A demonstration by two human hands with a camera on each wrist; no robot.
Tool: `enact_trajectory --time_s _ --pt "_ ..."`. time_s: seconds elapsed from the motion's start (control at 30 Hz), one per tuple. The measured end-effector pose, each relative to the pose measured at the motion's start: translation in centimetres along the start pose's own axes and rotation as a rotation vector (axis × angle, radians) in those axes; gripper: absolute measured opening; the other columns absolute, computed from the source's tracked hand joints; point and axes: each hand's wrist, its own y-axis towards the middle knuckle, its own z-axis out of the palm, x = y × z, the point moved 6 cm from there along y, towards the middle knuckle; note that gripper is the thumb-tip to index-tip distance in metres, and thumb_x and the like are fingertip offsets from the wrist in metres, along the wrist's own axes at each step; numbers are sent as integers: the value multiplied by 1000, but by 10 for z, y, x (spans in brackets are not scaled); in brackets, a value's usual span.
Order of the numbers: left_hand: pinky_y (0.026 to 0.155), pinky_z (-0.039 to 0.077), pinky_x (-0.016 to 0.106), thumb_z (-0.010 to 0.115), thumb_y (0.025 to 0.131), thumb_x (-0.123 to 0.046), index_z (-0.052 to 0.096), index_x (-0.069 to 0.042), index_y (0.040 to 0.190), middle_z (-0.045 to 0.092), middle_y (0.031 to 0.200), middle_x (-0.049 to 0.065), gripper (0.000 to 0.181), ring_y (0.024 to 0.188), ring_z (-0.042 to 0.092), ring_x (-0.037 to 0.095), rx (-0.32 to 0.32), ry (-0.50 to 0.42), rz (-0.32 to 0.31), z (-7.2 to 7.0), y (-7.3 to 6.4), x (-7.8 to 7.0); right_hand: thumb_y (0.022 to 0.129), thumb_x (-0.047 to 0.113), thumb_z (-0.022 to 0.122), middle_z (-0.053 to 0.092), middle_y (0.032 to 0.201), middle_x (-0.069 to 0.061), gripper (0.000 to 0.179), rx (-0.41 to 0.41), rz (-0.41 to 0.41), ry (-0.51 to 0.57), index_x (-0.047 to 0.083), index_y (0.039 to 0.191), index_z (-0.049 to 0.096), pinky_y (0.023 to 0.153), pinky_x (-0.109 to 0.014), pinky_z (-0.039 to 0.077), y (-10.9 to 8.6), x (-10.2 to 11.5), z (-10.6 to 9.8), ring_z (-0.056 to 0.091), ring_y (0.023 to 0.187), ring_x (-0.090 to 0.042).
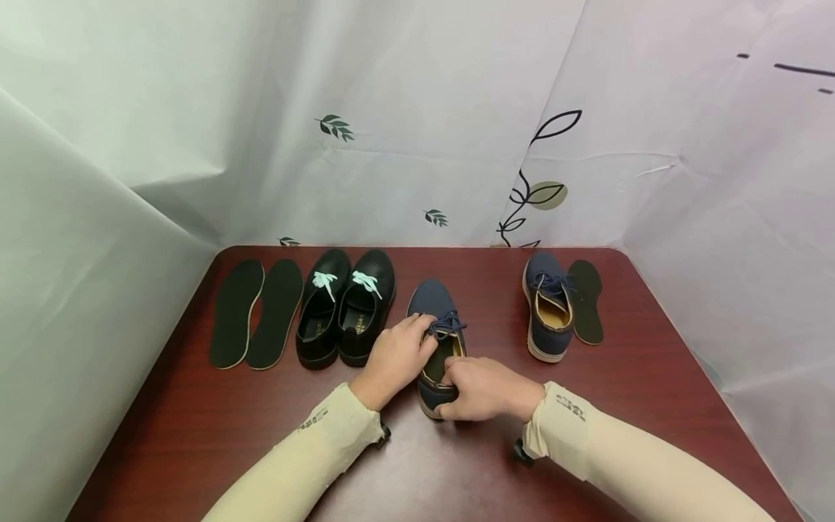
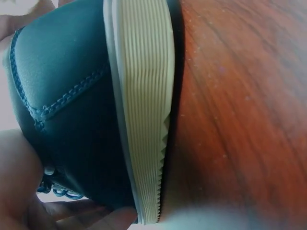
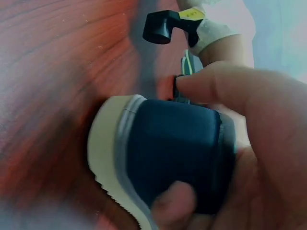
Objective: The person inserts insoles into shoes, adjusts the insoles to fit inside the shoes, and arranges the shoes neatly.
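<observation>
A navy lace-up shoe (image 1: pixel 430 296) stands on the table in the head view, toe pointing away. My left hand (image 1: pixel 399 354) holds it at the side near the laces (image 1: pixel 447 323); in the left wrist view its fingers lie along the dark upper above the ribbed cream sole (image 2: pixel 146 86). A dark insole (image 1: pixel 441 355) shows inside the shoe. At the heel, my right hand (image 1: pixel 485 390) has fingers at the opening and the thumb outside against the back. The right wrist view shows that heel (image 3: pixel 172 148) close up; the fingertips inside are hidden.
Left of the shoe stand a pair of black shoes (image 1: pixel 367 290) with mint laces and two dark insoles (image 1: pixel 236 312). To the right are a second navy shoe (image 1: pixel 546 330) and another insole (image 1: pixel 587 304). A white curtain (image 1: pixel 417 87) encloses the brown table (image 1: pixel 365 478).
</observation>
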Motion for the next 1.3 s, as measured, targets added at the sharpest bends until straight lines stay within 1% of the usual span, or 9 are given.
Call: enact_trajectory --time_s 0.1,0.2,0.3,0.4,0.53,0.8,0.9,1.13,1.3 --pt "67 57 44 55 100 -30 64 -19 131 68 128 11 34 79 72 31 -5 -21 1 -1 -1 1 82 39 77 53 81 12 14 -38 -29 -33 27 80 70 61 -27 44 -1 1 2 49 64 -5" --pt "74 57 45 56 100 -35 55 -21 143 64 134 10 45 89 71 30 29 -114 -52 2 -2 8 86 35 76 56 82 13 11 -61 -40 -35 27 82 69 64 -28 46 -3 2 5 51 68 -4" --pt "92 52 52 56 99 -44 36 -20 156 51 147 14 65 118 62 35 113 -265 -173 9 -5 19 89 32 75 62 88 12 8 -83 -38 -38 25 90 70 68 -30 51 -6 3 8 58 75 -6" --pt "107 41 57 56 98 -51 18 -16 161 36 158 18 82 140 44 37 209 -415 -318 19 -10 29 90 28 74 62 91 10 10 -121 -50 -52 21 97 71 69 -32 52 -10 6 11 60 79 -8" --pt "110 36 59 60 94 -51 7 -15 162 27 161 24 93 143 38 40 276 -573 -422 25 -15 35 90 25 75 54 84 9 9 -182 -81 -80 19 96 69 65 -29 50 -18 10 17 55 73 -7" --pt "102 46 53 75 90 -37 7 -25 161 42 150 27 99 133 52 39 289 -935 -465 24 -20 33 91 23 74 51 83 9 7 -280 -112 -109 20 94 69 62 -26 50 -29 12 24 52 69 -3" --pt "101 47 52 74 90 -38 11 -28 161 41 152 23 95 131 55 35 291 -999 -466 24 -21 34 91 23 74 51 82 9 7 -297 -114 -118 20 94 69 62 -26 51 -30 11 25 55 69 -3" --pt "106 43 55 37 105 -53 24 -21 160 21 163 16 65 135 47 42 203 -1203 -412 19 -16 33 87 23 77 54 82 8 15 -402 -141 -246 17 97 68 63 -30 52 -35 7 16 59 70 -9" --pt "108 41 57 33 107 -50 26 -21 160 20 164 13 61 138 43 44 179 -1296 -387 17 -7 27 84 20 80 55 81 9 17 -461 -147 -260 19 94 66 64 -30 52 -38 -1 5 59 70 -9"
